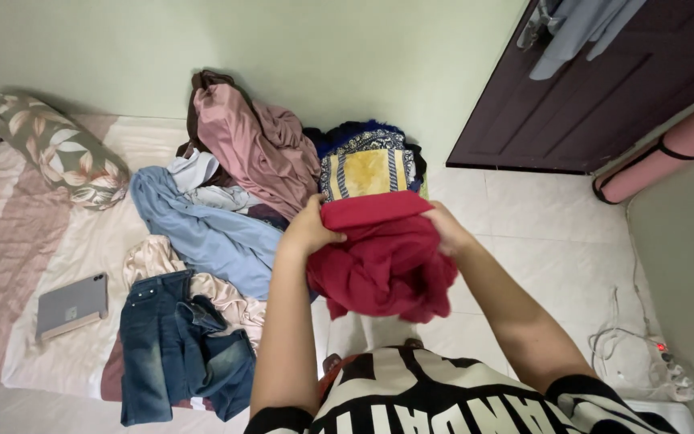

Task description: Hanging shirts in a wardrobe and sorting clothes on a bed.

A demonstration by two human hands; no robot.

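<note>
We see both hands closed on a bunched red garment [383, 257], held up in front of the chest above the tiled floor [540, 233]. The left hand [308, 229] grips its upper left edge, fingers curled over the cloth; the right hand [446, 229] pinches the upper right edge. Just beyond lies a heap of clothes on the mattress [10, 265]: a pink garment [255, 145], a blue shirt [210, 233] and jeans [174, 345].
</note>
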